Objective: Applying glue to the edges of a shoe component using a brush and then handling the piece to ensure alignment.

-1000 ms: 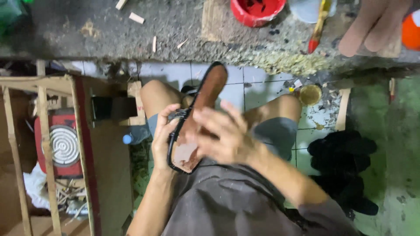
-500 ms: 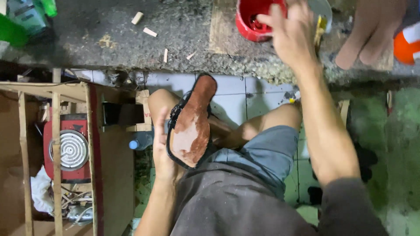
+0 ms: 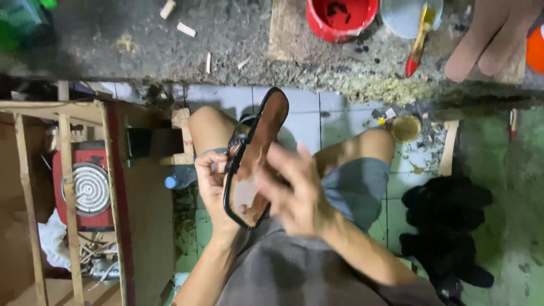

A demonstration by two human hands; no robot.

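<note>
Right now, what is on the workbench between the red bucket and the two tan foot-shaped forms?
In the head view, between the red plastic bucket and the tan foot-shaped forms sit a pale grey round container and a yellow-handled, red-tipped brush.

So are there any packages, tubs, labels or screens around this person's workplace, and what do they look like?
Red tub: round, open, top centre on the grey bench.
Pale grey container: round, right of the red tub, a yellow-handled brush leaning in it.
Small tin: round, yellowish, on the floor by the knee.
No screens or signs; any labels are too small to tell.
</note>
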